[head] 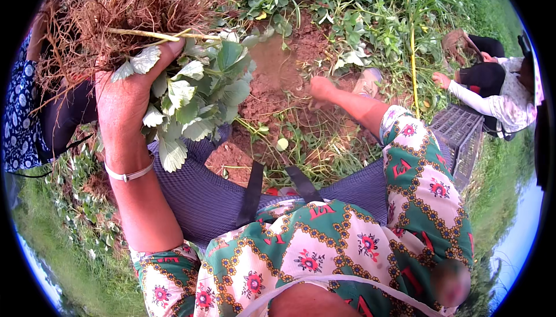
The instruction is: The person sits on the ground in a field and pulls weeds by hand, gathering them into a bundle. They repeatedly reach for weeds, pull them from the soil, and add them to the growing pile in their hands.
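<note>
My left hand is raised at the upper left, shut around a bundle of strawberry plants. The bundle's reddish-brown bare roots spread above the hand, and its green leaves hang to the right of the thumb. My right hand is low over the reddish soil, its fingers curled and mostly turned from view. Whether it holds anything cannot be told. Loose stems and uprooted greenery lie just below it. A shoe stands close to the right of that hand.
Green plants grow across the top. A yellow line runs down the right side. Beyond it a person crouches by a dark plastic crate. Another person in blue patterned clothing is close at the left edge.
</note>
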The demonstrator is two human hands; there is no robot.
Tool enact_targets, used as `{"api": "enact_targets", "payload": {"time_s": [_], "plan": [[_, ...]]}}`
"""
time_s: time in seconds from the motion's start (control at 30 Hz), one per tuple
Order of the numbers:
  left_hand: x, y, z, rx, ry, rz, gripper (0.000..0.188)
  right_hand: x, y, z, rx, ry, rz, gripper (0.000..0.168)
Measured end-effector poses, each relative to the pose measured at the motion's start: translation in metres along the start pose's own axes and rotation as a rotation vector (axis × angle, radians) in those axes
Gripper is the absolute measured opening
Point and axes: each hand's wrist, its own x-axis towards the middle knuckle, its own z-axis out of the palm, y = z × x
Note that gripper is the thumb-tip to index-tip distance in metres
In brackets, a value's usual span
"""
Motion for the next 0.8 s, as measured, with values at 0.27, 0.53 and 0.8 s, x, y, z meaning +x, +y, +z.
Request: {"api": "enact_targets", "payload": {"time_s": [0.27,0.53,0.8], "plan": [[0.001,-0.003,-0.001,-0.044,-0.025,0.022,0.022,-0.048,-0.107,0.045,-0.061,-0.267,-0.353,0.017],[0.001,-0.006,-0.001,-0.003,-0.056,0.042,0.021,-0.065,-0.187,0.036,0.097,-0.424,-0.469,0.033],[-0.006,0.000,-0.007,0.122,-0.077,-0.003,0.027,0.045,-0.045,-0.081,1.149,0.592,0.181,0.019]]}}
